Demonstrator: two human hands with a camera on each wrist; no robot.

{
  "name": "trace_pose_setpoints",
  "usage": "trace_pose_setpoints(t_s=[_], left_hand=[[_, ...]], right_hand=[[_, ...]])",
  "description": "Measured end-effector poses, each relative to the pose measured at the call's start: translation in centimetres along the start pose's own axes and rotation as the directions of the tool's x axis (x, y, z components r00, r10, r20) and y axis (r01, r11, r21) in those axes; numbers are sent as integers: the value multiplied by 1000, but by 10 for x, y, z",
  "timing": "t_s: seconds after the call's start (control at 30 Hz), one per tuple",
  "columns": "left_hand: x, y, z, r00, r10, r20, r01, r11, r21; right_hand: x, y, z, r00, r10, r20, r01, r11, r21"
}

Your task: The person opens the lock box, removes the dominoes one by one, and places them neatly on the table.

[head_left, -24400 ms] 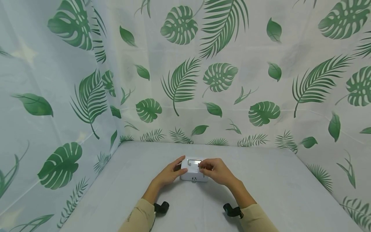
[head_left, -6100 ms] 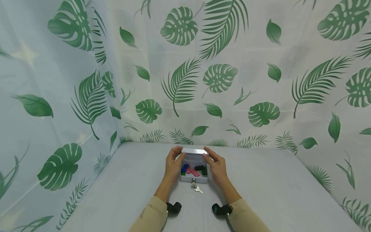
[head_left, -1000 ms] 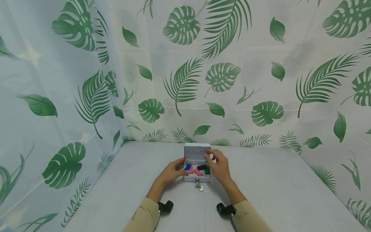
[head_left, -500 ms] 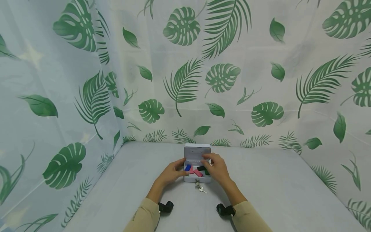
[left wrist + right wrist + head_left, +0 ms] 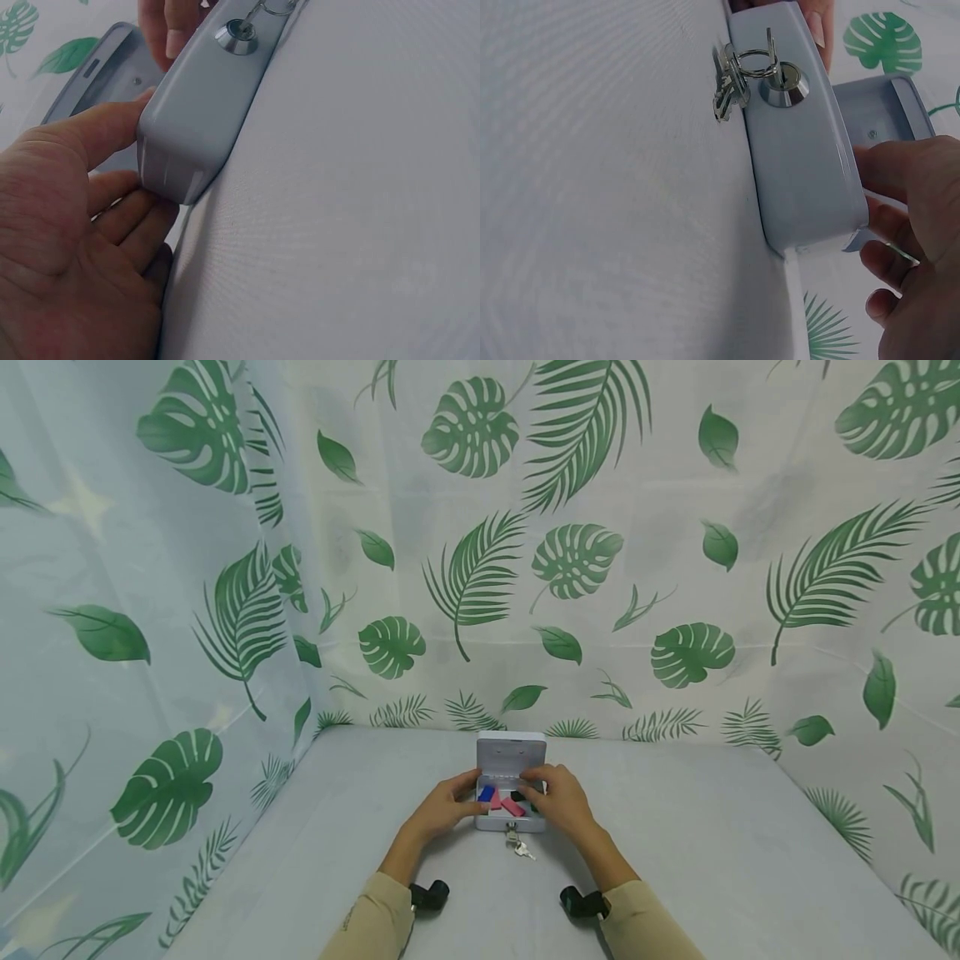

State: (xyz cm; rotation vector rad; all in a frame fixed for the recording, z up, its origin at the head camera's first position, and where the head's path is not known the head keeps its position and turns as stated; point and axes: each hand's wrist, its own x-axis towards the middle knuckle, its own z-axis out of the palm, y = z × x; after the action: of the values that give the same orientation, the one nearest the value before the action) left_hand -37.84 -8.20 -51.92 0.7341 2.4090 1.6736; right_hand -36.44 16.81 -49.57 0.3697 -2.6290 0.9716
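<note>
A small pale grey metal cash box stands on the table with its lid swung up at the back. My left hand grips its left side, thumb over the rim and fingers against the outer wall. My right hand reaches over the right side, thumb and forefinger down among the contents, where a black block is partly covered. Its fingertips are hidden behind the front wall in the right wrist view, and I cannot tell whether they pinch anything. A blue block and pink blocks lie inside.
One key sits in the round front lock; a ring with more keys hangs from it onto the white tabletop. Leaf-printed curtains enclose the table at the back and sides. A small black camera is strapped to each wrist.
The box was closed in the oldest frame, and its lid was being raised about six seconds ago. Over the last second my right hand has come down from the lid's edge into the box.
</note>
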Motion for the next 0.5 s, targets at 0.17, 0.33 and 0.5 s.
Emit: trace_pose_setpoints(t_s=[0.17,0.33,0.5], left_hand=[[1,0,0,1000,9,1,-9,1000,-5],[0,0,0,1000,-6,-4,6,1000,-6],[0,1,1,1000,-5,-3,5,1000,-3]], right_hand=[[-1,1,0,1000,-11,19,12,1000,-26],[-2,1,0,999,-22,46,25,997,-78],[-2,1,1,997,4,81,6,994,-113]])
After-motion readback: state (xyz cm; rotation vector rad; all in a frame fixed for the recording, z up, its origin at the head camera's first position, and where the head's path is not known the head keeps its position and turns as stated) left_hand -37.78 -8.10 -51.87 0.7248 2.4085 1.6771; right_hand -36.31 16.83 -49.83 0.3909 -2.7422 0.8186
